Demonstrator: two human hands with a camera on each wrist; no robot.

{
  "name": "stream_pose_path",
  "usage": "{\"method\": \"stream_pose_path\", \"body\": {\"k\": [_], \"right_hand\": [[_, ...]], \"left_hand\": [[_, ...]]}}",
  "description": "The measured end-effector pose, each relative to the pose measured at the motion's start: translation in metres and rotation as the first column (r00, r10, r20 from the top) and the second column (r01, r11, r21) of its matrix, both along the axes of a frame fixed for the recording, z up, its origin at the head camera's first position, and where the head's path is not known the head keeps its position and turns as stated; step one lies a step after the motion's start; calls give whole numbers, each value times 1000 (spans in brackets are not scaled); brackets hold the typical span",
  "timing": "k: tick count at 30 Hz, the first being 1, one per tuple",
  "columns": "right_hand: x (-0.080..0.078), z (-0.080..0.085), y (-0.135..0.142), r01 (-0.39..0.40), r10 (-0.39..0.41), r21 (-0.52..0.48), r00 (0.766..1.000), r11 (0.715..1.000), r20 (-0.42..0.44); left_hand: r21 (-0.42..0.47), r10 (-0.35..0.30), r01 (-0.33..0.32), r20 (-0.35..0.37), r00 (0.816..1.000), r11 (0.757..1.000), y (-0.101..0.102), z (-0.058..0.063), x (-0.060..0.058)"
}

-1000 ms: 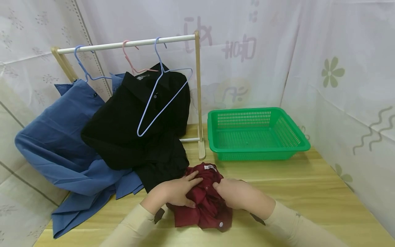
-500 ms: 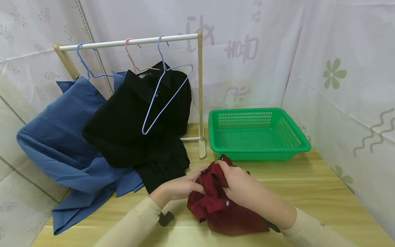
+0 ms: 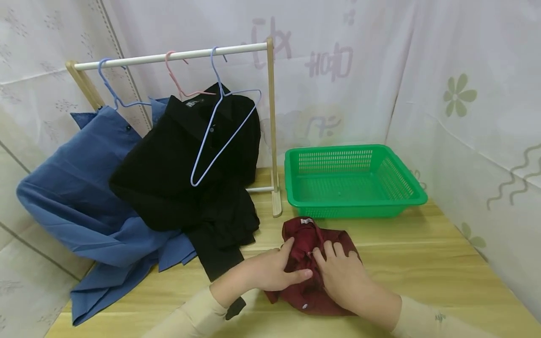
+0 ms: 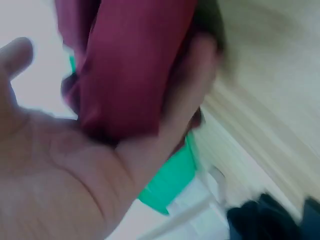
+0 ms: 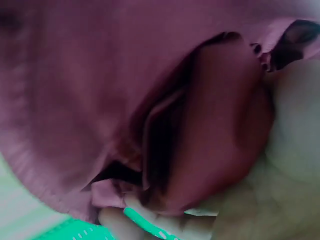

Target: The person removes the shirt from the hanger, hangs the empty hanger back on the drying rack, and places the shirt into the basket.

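A maroon shirt, bunched up with a white label at its collar and a pale button low down, lies on the table in front of me. My left hand rests at its left side, thumb and forefinger spread apart over the folds. In the left wrist view, maroon cloth lies across the palm between the extended digits. On the right part of the shirt sits my right hand, its fingers spread and slightly bent. The right wrist view shows fingers at the edge of a cloth fold.
A small clothes rack stands at the back left. From it hang a blue shirt, a black shirt and a bare blue hanger. Behind the maroon shirt is a green plastic basket. One black sleeve reaches toward my left hand.
The maroon shirt was gathered up between both hands half a second ago. Now it lies flatter, slightly right of its first place, its label showing again. Both hands' fingers have spread.
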State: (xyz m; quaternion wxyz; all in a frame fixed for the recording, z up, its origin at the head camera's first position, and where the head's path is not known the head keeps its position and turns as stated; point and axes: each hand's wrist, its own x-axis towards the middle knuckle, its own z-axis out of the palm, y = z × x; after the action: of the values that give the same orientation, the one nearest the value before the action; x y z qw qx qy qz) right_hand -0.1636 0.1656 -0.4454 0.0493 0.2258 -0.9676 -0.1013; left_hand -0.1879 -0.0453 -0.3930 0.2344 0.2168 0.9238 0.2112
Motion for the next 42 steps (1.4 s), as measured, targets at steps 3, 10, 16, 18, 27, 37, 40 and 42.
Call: {"method": "stream_pose_path", "body": {"k": [3,10,16,18,27,37,40,42], "right_hand": [[-3,4,-3,-9,19,-96,995,995,100],[-8,31,0,145,165,-466,811,873,562],[-15,61,17,-38,316,-512,826,858,466],[-18,71,20,-171,326,-448,898,878,296],[-37,61,28,-275,340,-250,899,928,276],[-25,32,32,-215,323,-259,794,942,515],[-20,25,35,-226,333,-263,799,938,501],[-17,20,35,-206,321,-272,807,940,497]], "left_hand": [[-27,-31,29,-71,997,999,12,-1,3],[-252,-181,93,-350,919,963,27,-1,-3],[-452,-336,109,-459,823,885,19,-9,-2],[-530,-418,118,-493,763,839,16,-13,3],[-732,-635,89,-515,576,675,20,-30,42],[-679,-608,295,-280,743,672,26,-39,53],[-685,-593,279,-274,757,673,27,-40,56],[-660,-543,257,-270,795,706,27,-41,57]]}}
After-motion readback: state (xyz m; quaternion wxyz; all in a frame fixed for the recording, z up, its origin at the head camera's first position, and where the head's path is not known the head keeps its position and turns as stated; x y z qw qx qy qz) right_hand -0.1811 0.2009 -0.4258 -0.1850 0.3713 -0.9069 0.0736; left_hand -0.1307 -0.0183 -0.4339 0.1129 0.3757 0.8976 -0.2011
